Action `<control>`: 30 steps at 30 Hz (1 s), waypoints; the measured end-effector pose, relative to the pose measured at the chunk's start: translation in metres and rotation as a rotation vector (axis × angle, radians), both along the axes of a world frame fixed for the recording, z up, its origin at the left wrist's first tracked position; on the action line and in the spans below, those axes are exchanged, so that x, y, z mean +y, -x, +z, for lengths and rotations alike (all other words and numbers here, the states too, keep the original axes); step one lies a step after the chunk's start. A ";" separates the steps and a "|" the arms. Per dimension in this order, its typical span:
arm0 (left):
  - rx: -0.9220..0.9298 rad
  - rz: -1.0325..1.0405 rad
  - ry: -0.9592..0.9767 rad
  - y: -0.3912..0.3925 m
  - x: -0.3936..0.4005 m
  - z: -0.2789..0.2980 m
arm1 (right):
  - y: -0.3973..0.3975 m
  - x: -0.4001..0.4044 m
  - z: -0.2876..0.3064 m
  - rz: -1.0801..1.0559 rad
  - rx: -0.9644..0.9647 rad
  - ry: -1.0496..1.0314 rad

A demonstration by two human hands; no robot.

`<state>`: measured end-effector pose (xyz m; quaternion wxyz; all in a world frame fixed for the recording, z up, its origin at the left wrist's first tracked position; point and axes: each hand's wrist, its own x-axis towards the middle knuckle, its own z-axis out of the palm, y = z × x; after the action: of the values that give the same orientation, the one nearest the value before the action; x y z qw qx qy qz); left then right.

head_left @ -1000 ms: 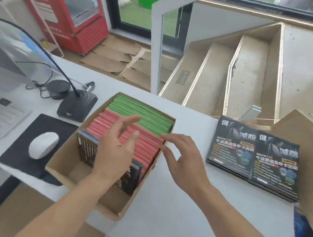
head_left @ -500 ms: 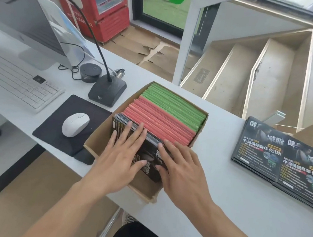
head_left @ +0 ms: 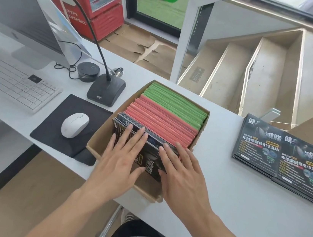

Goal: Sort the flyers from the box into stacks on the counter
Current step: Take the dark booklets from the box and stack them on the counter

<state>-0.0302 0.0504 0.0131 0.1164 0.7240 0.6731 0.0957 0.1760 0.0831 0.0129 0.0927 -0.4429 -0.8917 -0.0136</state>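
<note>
A cardboard box (head_left: pixel 96 142) sits on the white surface (head_left: pixel 220 202), its long axis running from the near left to the far right. Flyers stand on edge inside it, packed face to face across the box's width, in three colour groups: dark flyers (head_left: pixel 147 157) at the near end, red flyers (head_left: pixel 163 123) in the middle, green flyers (head_left: pixel 175 103) at the far end. How many are in each group cannot be counted; only their top edges show.

The left hand (head_left: pixel 120 157) lies flat against the nearest dark flyer, fingers straight and spread, tips reaching the top edges of the dark group. The right hand (head_left: pixel 182 173) lies beside it in the same way, fingers straight, tips at the line where dark meets red. Neither hand is curled round anything. Together they cover most of the front flyer's face, so only a strip of its print shows between them, too little to read.

To the right, well apart from the box, two stacks of dark flyers (head_left: pixel 280 156) lie flat side by side, printed face up; the right one runs close to the frame edge.

Left of the box are one white mouse (head_left: pixel 74 125) on a black pad (head_left: pixel 55 125), one microphone base (head_left: pixel 105 91) and a keyboard (head_left: pixel 11 81) cut off at the left.
</note>
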 end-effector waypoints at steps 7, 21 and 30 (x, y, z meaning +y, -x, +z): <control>-0.005 -0.022 -0.002 0.000 0.006 0.000 | 0.001 -0.005 0.000 0.020 -0.014 -0.026; -0.082 -0.015 -0.066 0.000 0.002 -0.004 | 0.006 -0.008 0.002 0.029 0.085 -0.022; 0.036 0.076 -0.158 0.016 -0.001 0.004 | 0.017 -0.011 0.007 0.014 0.210 0.251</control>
<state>-0.0460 0.0489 0.0166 0.0429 0.7066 0.6923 0.1397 0.1586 0.0722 0.0203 0.1294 -0.4439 -0.8747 0.1450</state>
